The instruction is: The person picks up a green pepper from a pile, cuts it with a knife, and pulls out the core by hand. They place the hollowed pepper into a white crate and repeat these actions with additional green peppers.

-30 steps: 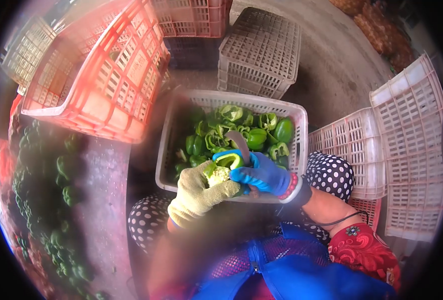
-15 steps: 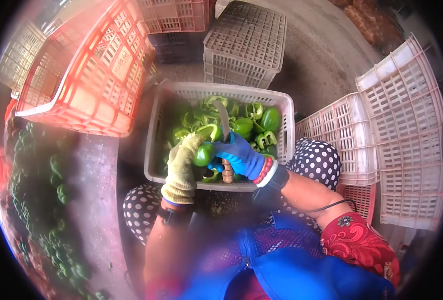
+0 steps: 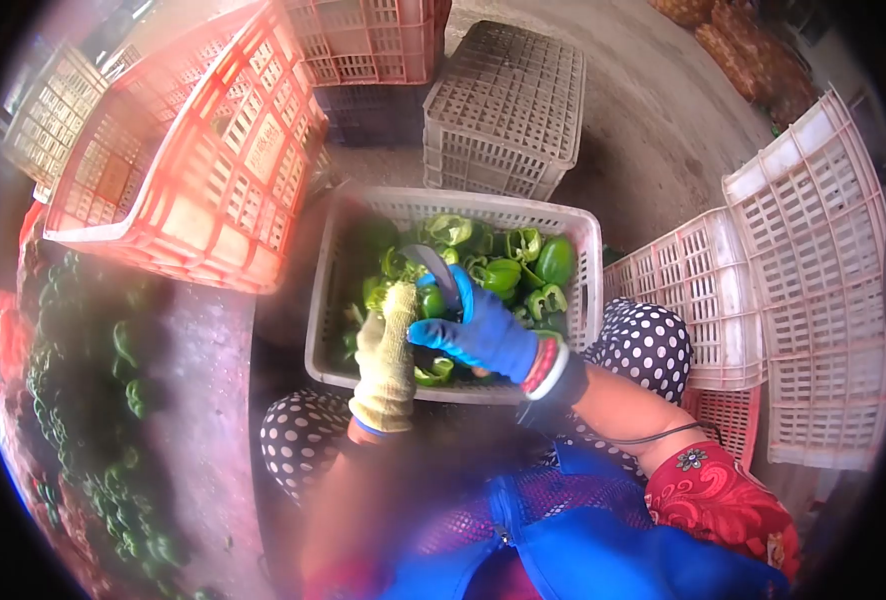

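My left hand [image 3: 386,355], in a pale yellow knit glove, is closed over the basket beside a green bell pepper [image 3: 430,301]. Its fingers seem to hold the pepper, though the hand itself partly hides the grip. My right hand [image 3: 478,333], in a blue glove, is wrapped round a knife [image 3: 441,277] whose curved blade points up and to the left, close to the pepper. The knife's handle is mostly covered by the glove. Below both hands, a pale plastic basket [image 3: 590,290] holds cut pepper pieces [image 3: 450,229] and a whole pepper [image 3: 556,261].
An orange crate [image 3: 203,215] stands at left, with a grey upturned crate [image 3: 503,95] behind the basket. White crates [image 3: 808,270] stack on the right. Many green peppers [image 3: 128,400] lie along the left floor. Filled sacks [image 3: 748,50] sit far back right.
The knife blade has tilted from nearly upright toward the left. My right hand has turned over the handle, and my left hand has rotated, now covering more of the pepper. The whole view shifted slightly.
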Available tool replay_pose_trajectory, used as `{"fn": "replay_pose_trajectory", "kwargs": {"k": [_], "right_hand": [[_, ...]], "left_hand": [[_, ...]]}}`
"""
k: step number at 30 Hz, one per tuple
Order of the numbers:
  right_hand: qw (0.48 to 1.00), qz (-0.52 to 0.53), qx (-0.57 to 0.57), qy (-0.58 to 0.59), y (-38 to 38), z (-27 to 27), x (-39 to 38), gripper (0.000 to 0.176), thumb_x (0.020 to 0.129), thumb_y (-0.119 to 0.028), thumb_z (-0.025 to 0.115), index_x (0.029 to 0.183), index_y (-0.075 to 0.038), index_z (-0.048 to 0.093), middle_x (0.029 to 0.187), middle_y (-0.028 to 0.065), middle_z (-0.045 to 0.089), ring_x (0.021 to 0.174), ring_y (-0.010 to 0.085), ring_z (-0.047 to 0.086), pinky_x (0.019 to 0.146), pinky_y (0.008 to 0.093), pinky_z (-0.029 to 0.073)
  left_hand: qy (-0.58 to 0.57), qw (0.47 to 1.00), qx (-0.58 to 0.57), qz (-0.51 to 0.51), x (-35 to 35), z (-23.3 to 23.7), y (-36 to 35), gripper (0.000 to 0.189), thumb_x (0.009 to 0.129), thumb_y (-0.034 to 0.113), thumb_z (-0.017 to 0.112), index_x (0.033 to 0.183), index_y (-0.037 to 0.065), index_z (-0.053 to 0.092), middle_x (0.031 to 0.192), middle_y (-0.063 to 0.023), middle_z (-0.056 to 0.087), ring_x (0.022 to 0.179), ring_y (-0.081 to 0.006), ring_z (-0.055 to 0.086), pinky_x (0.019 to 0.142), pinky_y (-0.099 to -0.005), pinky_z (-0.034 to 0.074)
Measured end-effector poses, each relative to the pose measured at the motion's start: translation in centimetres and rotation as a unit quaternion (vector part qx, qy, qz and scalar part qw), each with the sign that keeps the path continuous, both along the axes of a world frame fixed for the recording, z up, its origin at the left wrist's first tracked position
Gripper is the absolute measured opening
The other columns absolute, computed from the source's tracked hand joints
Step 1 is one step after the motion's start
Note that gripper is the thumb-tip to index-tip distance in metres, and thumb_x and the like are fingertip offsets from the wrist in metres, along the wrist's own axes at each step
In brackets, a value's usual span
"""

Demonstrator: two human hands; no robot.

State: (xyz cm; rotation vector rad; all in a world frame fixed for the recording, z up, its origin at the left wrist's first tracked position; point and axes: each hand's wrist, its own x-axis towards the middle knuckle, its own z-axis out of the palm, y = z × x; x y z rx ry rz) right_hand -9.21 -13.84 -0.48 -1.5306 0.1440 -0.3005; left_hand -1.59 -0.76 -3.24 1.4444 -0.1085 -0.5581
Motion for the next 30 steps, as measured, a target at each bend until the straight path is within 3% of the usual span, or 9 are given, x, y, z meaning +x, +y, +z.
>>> {"fn": "replay_pose_trajectory", "kwargs": {"k": [3,7,12,17,22,23,25,27,30], "right_hand": [[0.998,-0.014,0.018,0.060,0.4,1.5,-0.5,0.091,0.086,-0.039,0.083,0.157,-0.008,0.036,0.133,0.0097,0.056,0.112,0.0174,0.053,0.099,0.0341,0.045],[0.997,-0.048,-0.021,0.048,1.0,0.0,-0.9,0.087,0.083,-0.025,0.084,0.156,-0.008,0.038,0.125,0.0084,0.061,0.102,0.0161,0.055,0.093,0.0337,0.049],[0.971,-0.107,-0.207,-0.053,1.5,-0.7,-0.5,0.083,0.080,-0.018,0.082,0.151,-0.006,0.041,0.126,0.0168,0.064,0.096,0.0285,0.065,0.089,0.0367,0.053],[0.963,-0.072,-0.261,0.003,1.7,-0.2,-0.9,0.080,0.080,-0.015,0.078,0.152,-0.013,0.042,0.108,0.0147,0.068,0.087,0.0294,0.068,0.082,0.0369,0.055],[0.993,-0.050,-0.085,0.063,-0.7,0.3,-1.0,0.081,0.086,-0.014,0.076,0.157,-0.016,0.037,0.104,0.0073,0.070,0.078,0.0169,0.065,0.073,0.0323,0.055],[0.988,-0.019,0.010,0.155,-2.5,1.2,-1.3,0.081,0.087,-0.014,0.076,0.158,-0.015,0.035,0.109,0.0063,0.070,0.081,0.0145,0.065,0.073,0.0310,0.055],[0.981,-0.007,-0.006,0.194,-4.2,1.6,-1.3,0.073,0.092,-0.018,0.075,0.155,-0.013,0.040,0.116,0.0056,0.069,0.081,0.0117,0.064,0.071,0.0277,0.055],[0.974,-0.013,-0.038,0.223,-5.2,1.1,-1.1,0.066,0.095,-0.021,0.075,0.152,-0.012,0.045,0.119,0.0054,0.068,0.079,0.0103,0.063,0.068,0.0261,0.054],[0.966,0.060,0.012,0.251,-5.5,1.2,-1.2,0.056,0.096,-0.031,0.074,0.143,-0.009,0.055,0.109,0.0036,0.069,0.077,0.0092,0.061,0.068,0.0265,0.053]], "left_hand": [[0.026,0.990,0.069,-0.124,0.4,0.7,0.9,0.033,0.096,0.014,0.071,0.127,0.004,0.063,0.108,-0.0099,0.074,0.092,-0.0190,0.073,0.077,-0.0326,0.060],[0.102,0.988,0.020,-0.115,0.3,0.2,1.2,0.033,0.093,0.003,0.071,0.124,0.001,0.063,0.114,-0.0091,0.073,0.102,-0.0188,0.071,0.085,-0.0329,0.058],[0.195,0.975,-0.073,-0.076,-0.2,1.2,1.0,0.024,0.090,-0.001,0.072,0.113,0.003,0.065,0.106,-0.0054,0.070,0.098,-0.0151,0.067,0.085,-0.0297,0.054],[0.225,0.962,-0.141,-0.067,0.1,2.9,0.7,0.019,0.089,0.002,0.072,0.106,0.005,0.064,0.098,-0.0040,0.067,0.089,-0.0137,0.064,0.079,-0.0287,0.052],[0.379,0.874,-0.243,-0.183,1.4,4.2,1.6,0.031,0.089,0.011,0.077,0.114,0.004,0.060,0.096,-0.0045,0.067,0.084,-0.0145,0.066,0.072,-0.0288,0.055],[0.285,0.908,-0.236,-0.198,1.4,3.4,1.9,0.032,0.091,0.012,0.075,0.117,0.003,0.058,0.092,-0.0037,0.066,0.079,-0.0145,0.066,0.068,-0.0280,0.056],[0.112,0.946,-0.216,-0.215,1.0,2.6,2.6,0.034,0.096,0.013,0.071,0.122,0.001,0.053,0.085,-0.0021,0.064,0.067,-0.0144,0.067,0.058,-0.0263,0.058],[0.139,0.943,-0.200,-0.227,-0.6,5.5,2.9,0.024,0.100,0.013,0.066,0.118,0.002,0.054,0.082,0.0003,0.062,0.062,-0.0121,0.064,0.057,-0.0254,0.057],[0.418,0.855,-0.176,-0.251,0.3,5.4,2.9,0.020,0.099,0.013,0.067,0.113,0.001,0.058,0.083,-0.0030,0.063,0.073,-0.0123,0.066,0.067,-0.0294,0.058]]}}
